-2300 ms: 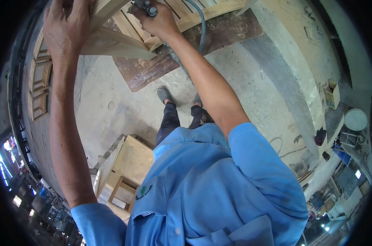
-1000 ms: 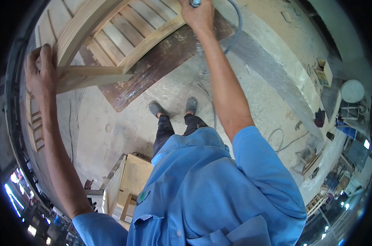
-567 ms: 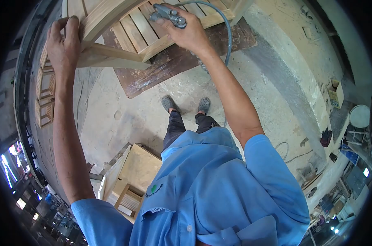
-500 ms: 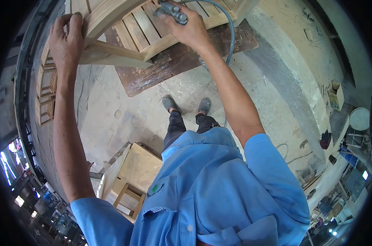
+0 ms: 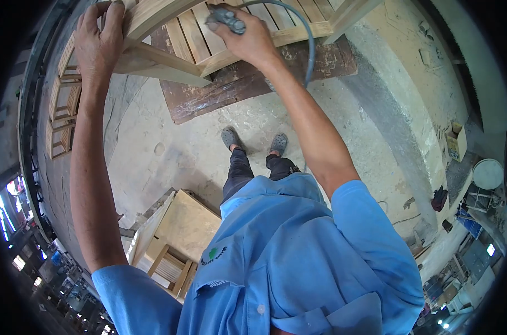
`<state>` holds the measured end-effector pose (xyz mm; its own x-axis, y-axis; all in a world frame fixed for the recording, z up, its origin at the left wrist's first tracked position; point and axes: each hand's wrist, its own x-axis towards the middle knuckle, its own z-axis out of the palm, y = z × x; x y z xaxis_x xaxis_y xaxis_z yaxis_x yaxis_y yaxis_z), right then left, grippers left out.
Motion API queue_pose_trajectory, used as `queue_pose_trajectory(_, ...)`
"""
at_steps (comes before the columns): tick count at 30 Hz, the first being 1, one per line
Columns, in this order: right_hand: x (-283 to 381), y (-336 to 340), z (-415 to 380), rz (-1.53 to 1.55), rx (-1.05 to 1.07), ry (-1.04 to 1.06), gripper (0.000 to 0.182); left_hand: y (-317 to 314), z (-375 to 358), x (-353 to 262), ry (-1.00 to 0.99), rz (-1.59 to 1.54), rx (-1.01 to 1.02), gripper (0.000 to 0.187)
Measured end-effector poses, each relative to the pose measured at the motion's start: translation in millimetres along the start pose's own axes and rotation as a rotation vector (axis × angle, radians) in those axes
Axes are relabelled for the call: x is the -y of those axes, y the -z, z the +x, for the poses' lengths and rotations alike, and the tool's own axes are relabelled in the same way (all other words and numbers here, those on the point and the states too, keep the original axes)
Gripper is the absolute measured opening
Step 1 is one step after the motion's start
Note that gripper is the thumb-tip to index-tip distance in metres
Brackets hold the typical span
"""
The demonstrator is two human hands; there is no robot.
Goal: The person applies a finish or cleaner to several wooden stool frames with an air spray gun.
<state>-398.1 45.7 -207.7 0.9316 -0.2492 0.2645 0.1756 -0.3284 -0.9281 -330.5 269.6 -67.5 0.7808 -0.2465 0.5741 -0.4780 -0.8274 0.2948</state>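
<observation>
A slatted wooden bench (image 5: 211, 62) stands at the top of the head view, on a brown board (image 5: 200, 103). My left hand (image 5: 100, 42) is at its upper left, fingers curled over the outer edge of a curved wooden rail (image 5: 153, 21). In my right hand (image 5: 250, 42) is a grey metal air tool (image 5: 226, 20), held above the seat slats. A blue-grey hose (image 5: 311, 47) loops from it down the right side. My fingers partly hide the tool, so its exact kind and whether it touches the wood cannot be made out.
Behind me at lower left is a wooden furniture piece (image 5: 187, 223). Slatted wooden frames (image 5: 63, 111) stand along the left. To the right are a cardboard box (image 5: 456, 142), a round pale lid or bucket (image 5: 488, 174) and a dark cloth (image 5: 439, 198). Dusty concrete floor (image 5: 169, 162) surrounds my feet.
My right hand has shifted slightly left with the air tool. The bench and board sit slightly higher and farther right in view, and my left hand appears higher and farther right too.
</observation>
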Motion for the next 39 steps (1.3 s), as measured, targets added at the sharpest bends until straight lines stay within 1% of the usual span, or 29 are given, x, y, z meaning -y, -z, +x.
queue_pose_trajectory(1,-4,5,0,-0.006,-0.049,0.060,0.045,-2,0,5,-0.012,-0.003,-0.008,0.037)
queue_pose_trajectory(4,2,34,-8,-0.057,0.026,0.072,0.047,-4,0,19,-0.027,0.015,-0.012,0.037)
queue_pose_trajectory(6,14,47,-11,-0.118,0.087,0.073,0.048,0,3,14,-0.046,0.032,0.010,0.037)
queue_pose_trajectory(7,16,51,-9,-0.127,0.106,0.078,0.048,7,3,-18,0.046,-0.052,0.004,0.031)
queue_pose_trajectory(11,5,52,-2,-0.191,0.136,0.176,0.048,3,7,-27,0.114,0.032,0.022,0.033)
queue_pose_trajectory(13,5,59,-14,-0.134,0.193,0.123,0.048,-1,11,-26,0.171,0.080,0.040,0.033)
queue_pose_trajectory(16,16,82,-48,-0.099,0.310,0.048,0.050,-1,8,-30,0.168,0.127,0.014,0.032)
queue_pose_trajectory(17,19,88,-59,-0.096,0.353,0.023,0.050,-2,8,-26,0.143,0.089,0.004,0.031)
queue_pose_trajectory(20,24,95,-81,-0.080,0.396,0.014,0.052,-7,8,-15,0.095,0.008,-0.024,0.031)
queue_pose_trajectory(21,23,94,-80,-0.128,0.393,0.033,0.051,-7,8,-15,0.094,0.003,-0.029,0.030)
queue_pose_trajectory(25,20,83,-45,-0.138,0.291,0.002,0.049,-8,6,-14,0.088,-0.042,-0.057,0.030)
queue_pose_trajectory(28,19,74,-23,-0.108,0.180,0.080,0.048,-5,6,-16,0.073,-0.023,-0.067,0.029)
queue_pose_trajectory(29,23,75,-21,-0.153,0.201,0.042,0.047,-5,6,-17,0.076,-0.027,-0.071,0.028)
queue_pose_trajectory(34,19,91,-50,-0.146,0.270,0.017,0.049,-7,6,-14,0.042,-0.016,-0.080,0.027)
queue_pose_trajectory(37,27,104,-80,-0.087,0.319,-0.024,0.051,-8,5,-14,0.042,-0.031,-0.091,0.027)
queue_pose_trajectory(38,27,104,-85,-0.058,0.332,-0.041,0.052,-7,6,-16,0.069,-0.035,-0.087,0.027)
queue_pose_trajectory(39,23,102,-89,-0.068,0.313,0.006,0.053,-6,5,-20,0.096,-0.039,-0.079,0.026)
